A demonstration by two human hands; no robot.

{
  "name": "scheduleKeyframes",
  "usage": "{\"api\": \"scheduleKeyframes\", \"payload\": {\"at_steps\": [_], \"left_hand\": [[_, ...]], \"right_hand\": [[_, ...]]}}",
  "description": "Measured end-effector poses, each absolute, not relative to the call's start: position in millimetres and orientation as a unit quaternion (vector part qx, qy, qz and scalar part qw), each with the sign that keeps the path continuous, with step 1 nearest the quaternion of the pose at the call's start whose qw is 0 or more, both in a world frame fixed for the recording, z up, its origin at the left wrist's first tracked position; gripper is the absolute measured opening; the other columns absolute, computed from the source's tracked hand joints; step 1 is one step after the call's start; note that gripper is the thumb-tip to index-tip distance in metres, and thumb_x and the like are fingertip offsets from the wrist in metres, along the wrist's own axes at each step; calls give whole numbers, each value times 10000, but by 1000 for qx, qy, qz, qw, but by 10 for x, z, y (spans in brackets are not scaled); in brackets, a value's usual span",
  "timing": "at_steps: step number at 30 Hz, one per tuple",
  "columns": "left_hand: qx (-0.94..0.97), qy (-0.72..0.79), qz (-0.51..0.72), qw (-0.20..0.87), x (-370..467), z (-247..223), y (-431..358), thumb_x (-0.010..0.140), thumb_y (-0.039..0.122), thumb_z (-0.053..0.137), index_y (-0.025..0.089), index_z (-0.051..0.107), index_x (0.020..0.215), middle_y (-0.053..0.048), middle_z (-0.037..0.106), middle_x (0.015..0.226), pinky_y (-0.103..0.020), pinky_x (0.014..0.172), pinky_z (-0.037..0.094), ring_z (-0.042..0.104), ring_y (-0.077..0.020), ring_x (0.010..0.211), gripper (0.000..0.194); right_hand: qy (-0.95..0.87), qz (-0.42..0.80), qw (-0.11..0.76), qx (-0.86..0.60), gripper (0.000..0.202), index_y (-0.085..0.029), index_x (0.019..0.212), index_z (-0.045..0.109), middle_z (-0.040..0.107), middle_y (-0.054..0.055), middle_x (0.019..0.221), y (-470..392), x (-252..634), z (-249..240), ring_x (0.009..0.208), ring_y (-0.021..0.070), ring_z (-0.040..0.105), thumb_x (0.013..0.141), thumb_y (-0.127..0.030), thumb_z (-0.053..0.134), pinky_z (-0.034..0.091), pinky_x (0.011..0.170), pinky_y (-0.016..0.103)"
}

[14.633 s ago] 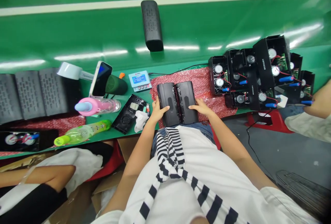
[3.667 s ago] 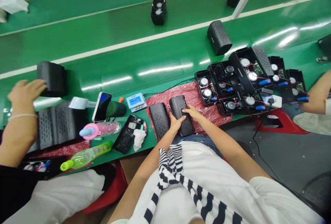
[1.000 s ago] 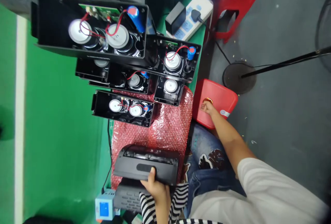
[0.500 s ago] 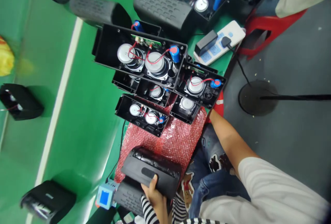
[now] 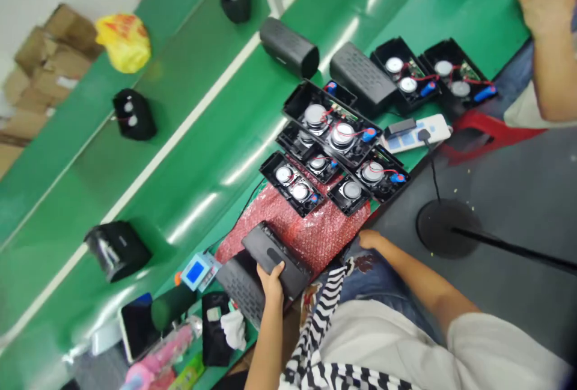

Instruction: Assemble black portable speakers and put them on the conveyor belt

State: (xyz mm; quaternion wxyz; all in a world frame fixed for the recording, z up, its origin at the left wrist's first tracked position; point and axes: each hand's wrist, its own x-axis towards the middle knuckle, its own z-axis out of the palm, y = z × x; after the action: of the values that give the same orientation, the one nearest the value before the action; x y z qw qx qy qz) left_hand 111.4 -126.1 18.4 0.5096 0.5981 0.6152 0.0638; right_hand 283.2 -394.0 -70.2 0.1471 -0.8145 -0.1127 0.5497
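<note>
My left hand is closed on the lower edge of a black speaker housing, its thumb lying on the face near an oval recess. That housing is tilted over the near end of a red bubble-wrap sheet. Under and beside it lies a speaker with a patterned grille. My right hand rests by my thigh at the bench edge, its fingers mostly hidden. Beyond the wrap, several open speaker shells are stacked, showing white-backed drivers, red wires and blue cylinders.
A power strip sits at the bench edge near a red stool. A small blue-screened device stands left of the speakers. More speakers stand on the green conveyor surface. Another person's hand shows at upper right.
The view has turned and widened. My right hand has come back from beside the stacked shells to my thigh. My left hand still grips the speaker housing.
</note>
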Motion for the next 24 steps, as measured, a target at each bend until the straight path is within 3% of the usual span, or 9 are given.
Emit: {"api": "scheduleKeyframes", "payload": {"at_steps": [4, 7, 9, 12, 14, 18, 24], "left_hand": [[578, 594, 102, 550, 1121, 191, -1332, 556, 297, 714, 205, 402, 1277, -93, 561, 1232, -392, 991, 444, 582, -240, 1083, 792], [549, 590, 103, 583, 1114, 160, -1328, 551, 231, 737, 195, 325, 1348, -119, 514, 1325, -375, 1000, 439, 569, -236, 1129, 897], [541, 588, 110, 591, 1110, 125, -1320, 541, 222, 763, 185, 301, 1365, -133, 504, 1343, -382, 1012, 428, 561, -246, 1149, 945], [537, 573, 128, 605, 1108, 91, -1337, 513, 249, 799, 160, 298, 1367, -153, 503, 1337, -396, 1026, 412, 542, -268, 1176, 995], [533, 564, 140, 615, 1113, 94, -1359, 501, 267, 811, 148, 278, 1377, -168, 482, 1352, -401, 1025, 409, 526, -278, 1192, 1033], [513, 559, 138, 636, 1126, 129, -1378, 503, 237, 812, 155, 266, 1378, -165, 489, 1343, -397, 1009, 417, 542, -263, 1155, 1035], [520, 535, 165, 645, 1118, 82, -1352, 486, 143, 789, 139, 358, 1306, -134, 548, 1257, -396, 1005, 421, 567, -251, 1100, 926]], "right_hand": [[-206, 567, 191, -774, 94, -136, 793, 645, 662, 66, 876, -3834, 2721, -236, 858, 191, 629, 822, -221, 670, 514, 832, 383], [-273, 567, 297, -718, 115, -179, 634, 624, 673, 61, 772, -3385, 2797, -52, 835, 210, 631, 739, -164, 669, 481, 867, 362], [-279, 566, 378, -678, 38, -202, 771, 658, 686, 42, 867, -2925, 2798, -25, 882, 202, 628, 747, -210, 631, 475, 886, 348], [-236, 559, 475, -637, 381, -222, 1096, 592, 656, 45, 1081, -2287, 2669, -72, 1015, 203, 598, 722, -276, 637, 460, 941, 360], [-199, 554, 517, -622, 516, -231, 1192, 521, 608, 44, 1195, -2024, 2565, -106, 1096, 201, 562, 696, -298, 646, 429, 995, 365], [-132, 542, 554, -618, 630, -238, 1201, 477, 566, 46, 1239, -1863, 2466, -94, 1140, 214, 521, 614, -300, 699, 386, 1043, 382], [-90, 524, 562, -634, 637, -236, 1139, 484, 631, 25, 1052, -1817, 2456, -61, 989, 211, 581, 552, -281, 727, 437, 976, 406]]}}
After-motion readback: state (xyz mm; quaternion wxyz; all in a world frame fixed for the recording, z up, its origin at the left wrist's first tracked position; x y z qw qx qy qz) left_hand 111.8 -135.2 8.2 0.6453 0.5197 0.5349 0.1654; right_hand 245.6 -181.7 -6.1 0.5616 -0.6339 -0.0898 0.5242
